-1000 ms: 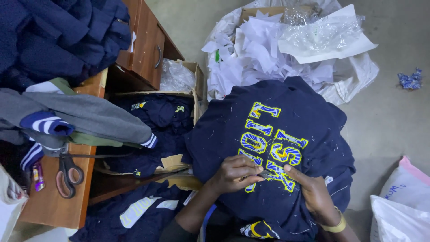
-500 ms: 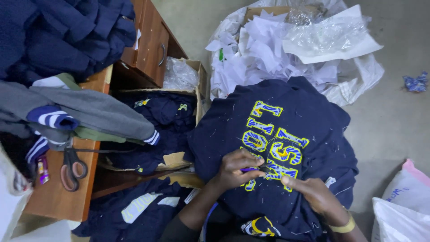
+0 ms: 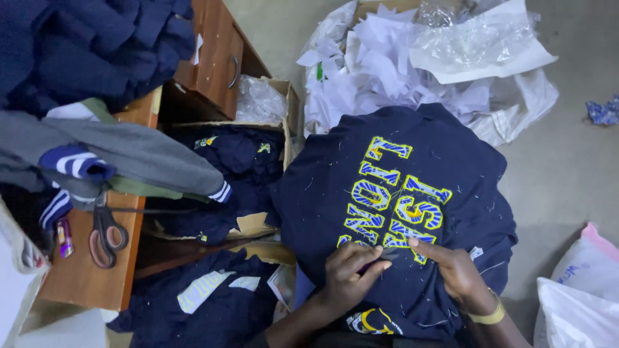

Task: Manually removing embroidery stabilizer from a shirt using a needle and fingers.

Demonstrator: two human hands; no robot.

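A navy garment [image 3: 412,161] with yellow and blue embroidered letters [image 3: 393,196] lies spread over my lap. My left hand [image 3: 351,277] rests on its near part with fingers pinched around a small dark tool at the lowest letters. My right hand [image 3: 451,270], with a yellow band at the wrist, presses flat on the cloth just right of it, fingertips touching the same letters. Loose white threads speckle the fabric.
A cardboard box [image 3: 284,113] of navy garments stands to the left, more navy cloth [image 3: 200,303] on the floor below. A wooden desk [image 3: 97,258] holds scissors [image 3: 106,235] and grey clothing [image 3: 122,151]. White paper scraps [image 3: 387,64] and plastic pile beyond. White bags [image 3: 580,296] sit right.
The view has shifted slightly. Both hands have drawn closer together at the bottom letters, and the left fingers have curled tighter over the stitching.
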